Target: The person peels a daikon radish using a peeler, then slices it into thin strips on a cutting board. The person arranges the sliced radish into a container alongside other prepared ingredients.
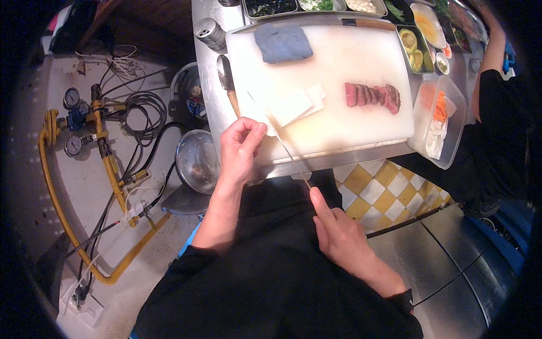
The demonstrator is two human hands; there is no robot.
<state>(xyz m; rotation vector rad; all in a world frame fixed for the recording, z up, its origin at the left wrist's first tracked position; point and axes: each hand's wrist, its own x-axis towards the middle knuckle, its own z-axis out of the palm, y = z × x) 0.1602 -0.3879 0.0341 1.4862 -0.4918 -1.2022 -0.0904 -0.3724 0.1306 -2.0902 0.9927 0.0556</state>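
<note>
My right hand (343, 235) grips a knife (290, 154), its index finger along the top and its narrow blade pointing away over the board's near edge. Left of the blade, my left hand (241, 146) has its thumb pressed against curled fingers, at the near left side of thin white sheets (296, 104). Whether it pinches a sheet is unclear. The sheets overlap on a white cutting board (338, 55). Sliced meat (372, 95), pink inside and browned outside, lies in a row at the board's right. A folded blue cloth (283, 42) rests at the back left.
Behind lies another knife with a wooden handle (368, 24). A metal shaker (209, 34) and a wooden-handled utensil (228, 84) are left. Right stand a plastic tub (459, 123) with orange strips and a tray of green pieces (415, 48). Another person's arm (491, 63) is at far right.
</note>
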